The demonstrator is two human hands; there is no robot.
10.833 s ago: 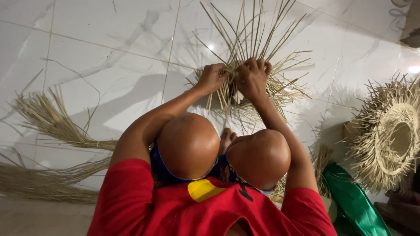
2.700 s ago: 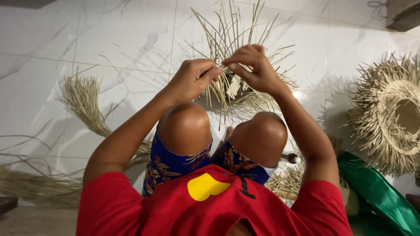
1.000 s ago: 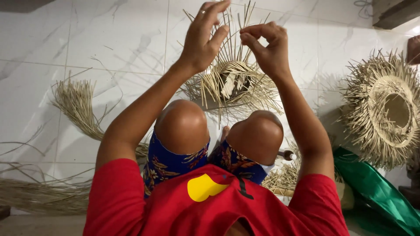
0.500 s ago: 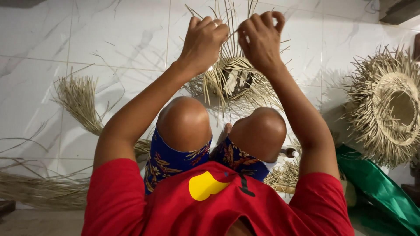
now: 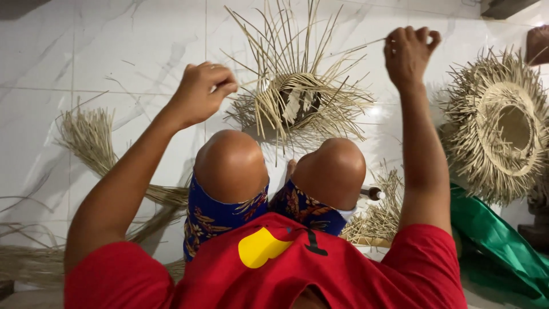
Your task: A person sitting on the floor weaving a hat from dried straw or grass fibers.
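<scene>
Straw-coloured and stiff, the strand (image 5: 349, 48) runs taut between my two hands, and the grips are what I mind most. My right hand (image 5: 407, 51) is raised, fingers curled shut around the far end, with only a thin stretch of strand showing on the inner side of the fist. My left hand (image 5: 201, 91) is closed in a pinch, thumb against the fingertips; I judge it holds the near end or a neighbouring stalk, though the fibre inside the pinch is too fine to make out.

Between the two grips and a little below them sits the half-woven basket (image 5: 297, 103), its loose stalks fanning up and outward past both fists. To draw the strand well I would judge it best to keep the pull even on both sides, in line with the woven rim, so the strand beds down snugly without kinking or snapping. A jerk from the right fist could tear it.

As for what holds what: the basket's dark hollow seems to have nothing in it but a few pale strips crossing the opening. Outward of the right grip lies a finished woven ring (image 5: 503, 126) with a fringed edge, its open centre showing only the shadowed inside. Below the left grip, loose straw bundles (image 5: 86, 137) lie on the white tiled floor (image 5: 114, 40).
</scene>
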